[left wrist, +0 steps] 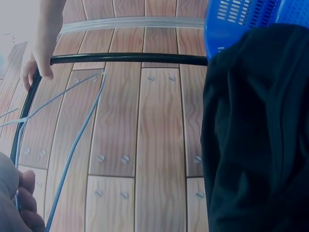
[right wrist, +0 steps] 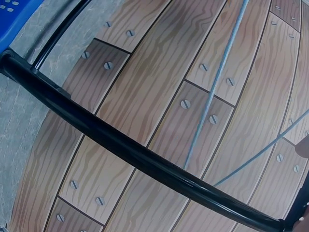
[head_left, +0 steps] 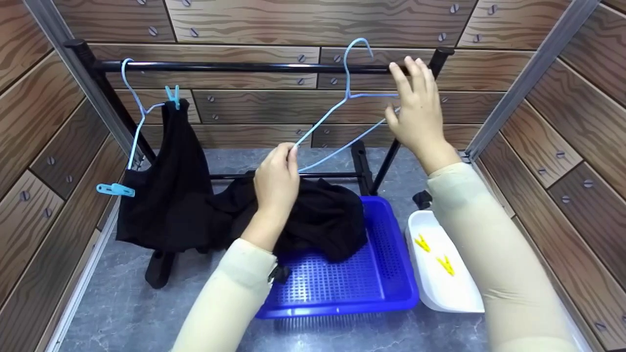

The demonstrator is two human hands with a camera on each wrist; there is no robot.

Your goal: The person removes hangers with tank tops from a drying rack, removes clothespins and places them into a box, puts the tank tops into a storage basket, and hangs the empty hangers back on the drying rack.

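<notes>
My left hand [head_left: 278, 180] pinches the left arm of a light-blue wire hanger [head_left: 320, 120]. The hanger's hook rises above the black rail [head_left: 234, 67], and its neck crosses in front of the rail. My right hand [head_left: 418, 110], fingers extended, is at the rail's right end by the corner post; in the left wrist view that hand [left wrist: 41, 53] appears to touch the rack's corner. On the rail's left hangs another blue hanger [head_left: 134, 93] bearing a black garment [head_left: 166, 195] with blue clothespins [head_left: 116, 189]. The right wrist view barely shows the fingers.
Below my left hand, a blue perforated basket [head_left: 337, 309] holds black cloth [head_left: 332, 220]. To its right stands a white tray [head_left: 459, 293] with two yellow clothespins [head_left: 445, 265]. Wood-patterned walls [head_left: 562, 146] enclose the rack on several sides.
</notes>
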